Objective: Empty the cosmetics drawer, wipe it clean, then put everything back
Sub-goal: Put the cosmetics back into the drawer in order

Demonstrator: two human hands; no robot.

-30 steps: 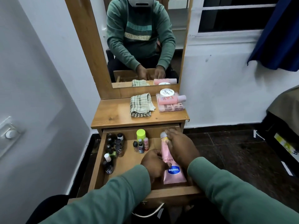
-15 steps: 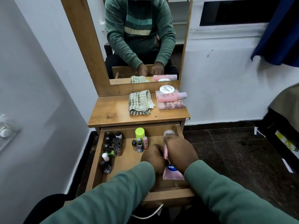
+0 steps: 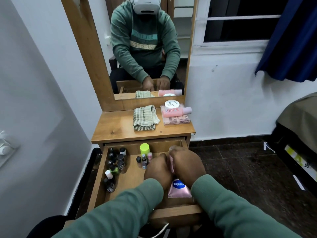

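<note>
Hidden or cut off: the dressing table's top (image 3: 116, 127) is in full view, but its lower part is covered by the open drawer (image 3: 97, 177) and both green sleeves. The drawer's near right corner lies under the right forearm. The mirror (image 3: 147, 48) is cropped at the top. Most of the pink tube (image 3: 179, 188) is covered by the two hands. Only its flat crimped end, a strip between the knuckles and a pale blur near its cap show. Fingertips of both hands are tucked out of sight.

Position: the tube sits over the right half of the drawer, crimped end toward the person. Cannot tell if it rests on the drawer floor or is lifted. Left hand (image 3: 157, 170) is curled against its left side, and right hand (image 3: 187, 166) is wrapped over its upper length. The hands hold it between them, knuckles up and nearly touching.

Look: soft pink, with a blue oval "Vaseline" badge near the crimp.

Also in the drawer: a cluster of dark small bottles (image 3: 116, 162) along the left wall, and a lime-green cap (image 3: 145, 148) at the back with a few tiny bottles just beside it. On top: a folded checked cloth (image 3: 145, 118), and a clear box (image 3: 176, 120) carrying a pink bottle (image 3: 175, 111) and a white jar (image 3: 172, 104).
</note>
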